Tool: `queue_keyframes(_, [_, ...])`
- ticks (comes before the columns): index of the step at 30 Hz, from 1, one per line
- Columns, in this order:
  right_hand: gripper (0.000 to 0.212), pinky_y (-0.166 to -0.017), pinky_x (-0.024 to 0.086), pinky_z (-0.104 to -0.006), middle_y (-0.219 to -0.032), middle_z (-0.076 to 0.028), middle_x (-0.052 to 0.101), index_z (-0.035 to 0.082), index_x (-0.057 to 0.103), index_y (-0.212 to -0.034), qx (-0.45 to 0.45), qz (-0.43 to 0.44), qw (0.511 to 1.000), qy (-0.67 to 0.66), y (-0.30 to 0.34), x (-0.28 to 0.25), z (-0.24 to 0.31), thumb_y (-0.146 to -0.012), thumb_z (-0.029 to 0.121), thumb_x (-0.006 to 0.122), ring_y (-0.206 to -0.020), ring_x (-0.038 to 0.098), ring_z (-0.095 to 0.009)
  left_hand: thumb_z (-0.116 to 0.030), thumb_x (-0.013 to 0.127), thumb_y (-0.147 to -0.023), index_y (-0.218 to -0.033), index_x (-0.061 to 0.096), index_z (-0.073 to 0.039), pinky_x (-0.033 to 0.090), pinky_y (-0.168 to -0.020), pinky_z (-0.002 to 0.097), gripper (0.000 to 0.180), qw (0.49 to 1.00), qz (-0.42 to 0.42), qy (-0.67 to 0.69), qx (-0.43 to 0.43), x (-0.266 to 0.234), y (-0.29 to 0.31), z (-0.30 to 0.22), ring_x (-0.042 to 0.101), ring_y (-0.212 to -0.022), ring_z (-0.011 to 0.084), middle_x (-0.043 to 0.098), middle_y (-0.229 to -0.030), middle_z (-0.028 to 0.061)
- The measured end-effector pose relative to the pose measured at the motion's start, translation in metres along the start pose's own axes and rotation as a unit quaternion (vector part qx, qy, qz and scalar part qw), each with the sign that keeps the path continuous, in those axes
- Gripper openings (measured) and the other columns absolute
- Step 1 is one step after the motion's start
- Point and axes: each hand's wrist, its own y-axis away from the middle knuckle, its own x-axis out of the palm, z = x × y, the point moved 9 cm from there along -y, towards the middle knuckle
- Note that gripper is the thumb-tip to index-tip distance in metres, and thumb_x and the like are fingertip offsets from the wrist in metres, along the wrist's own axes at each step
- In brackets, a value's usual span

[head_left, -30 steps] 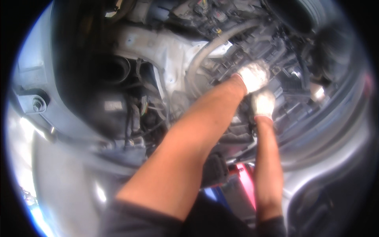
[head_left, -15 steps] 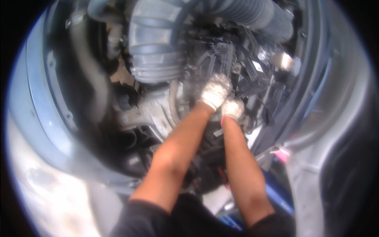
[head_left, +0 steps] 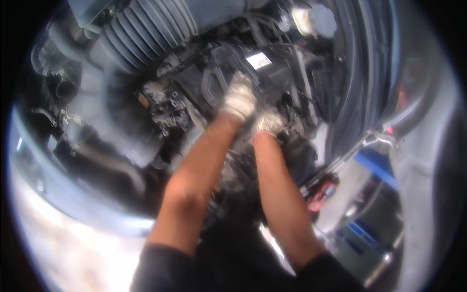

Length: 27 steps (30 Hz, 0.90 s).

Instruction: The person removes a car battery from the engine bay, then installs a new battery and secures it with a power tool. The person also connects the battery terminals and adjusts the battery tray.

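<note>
Both hands wear white knitted gloves and reach into a vehicle's engine bay. My left hand (head_left: pixel 239 99) lies over the edge of a black plastic housing (head_left: pixel 212 83), its fingers pointing away from me and blurred. Close beside it, a little nearer and to the right, my right hand (head_left: pixel 268 121) is bent down among dark engine parts. Its fingers are hidden and smeared, so what it touches does not show. A white label (head_left: pixel 259 60) sits on the black part just beyond the hands.
A big ribbed grey air hose (head_left: pixel 141 36) curves across the far left. A reservoir with a pale cap (head_left: pixel 321 20) stands at the far right. The body edge (head_left: pixel 63 182) runs along the left, and a red and black tool (head_left: pixel 323 192) lies by my right forearm.
The view has turned and shifted, so the hose now lies further left and the label shows plainly. Both hands remain close together at the black housing.
</note>
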Motion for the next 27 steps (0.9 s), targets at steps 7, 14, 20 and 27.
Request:
queue_keyframes(7, [0.076,-0.079,0.065,-0.0437,-0.127,-0.019,0.079,0.028,0.025,-0.178,0.047,0.086,0.989,-0.113,0.007,-0.012,0.006,-0.111,0.040,0.060,-0.101,0.081,-0.027,-0.044,0.047,-0.113,-0.158,0.060,-0.016,0.022,-0.136,0.0410,0.055,0.952,0.126,-0.280,-0.002,-0.019,0.002,-0.042,0.042,-0.159,0.0250,0.058,-0.164,0.0064])
queue_keyframes(14, [0.058,-0.110,0.058,-0.0394,-0.162,-0.010,0.059,0.020,0.051,-0.163,0.049,0.175,0.959,-0.217,0.013,-0.006,0.018,-0.110,0.040,0.059,-0.138,0.067,-0.026,-0.044,0.065,-0.105,-0.133,0.071,-0.010,0.049,-0.106,0.0455,0.045,0.974,0.124,-0.188,-0.034,0.001,-0.017,-0.018,0.064,-0.121,0.0302,0.072,-0.130,0.0124])
queue_keyframes(20, [0.032,-0.097,0.062,-0.0336,-0.124,-0.009,0.078,0.006,0.077,-0.124,0.140,-0.141,0.872,-0.447,0.016,0.003,-0.001,-0.093,0.012,0.083,-0.107,0.076,-0.022,-0.042,0.058,-0.107,-0.139,0.072,-0.017,0.047,-0.118,0.0471,0.043,0.981,0.031,-0.188,0.047,-0.004,-0.015,-0.017,0.064,-0.134,0.0330,0.072,-0.141,0.0108])
queue_keyframes(27, [0.020,-0.096,0.061,-0.0359,-0.114,-0.011,0.082,0.006,0.082,-0.112,0.128,-0.237,0.902,-0.339,0.019,-0.027,0.001,-0.096,0.018,0.081,-0.102,0.077,-0.028,-0.032,0.061,-0.103,-0.126,0.077,-0.008,0.055,-0.101,0.0459,0.037,0.975,0.049,-0.198,0.089,-0.024,-0.025,-0.044,0.070,-0.119,0.0326,0.077,-0.125,0.0142])
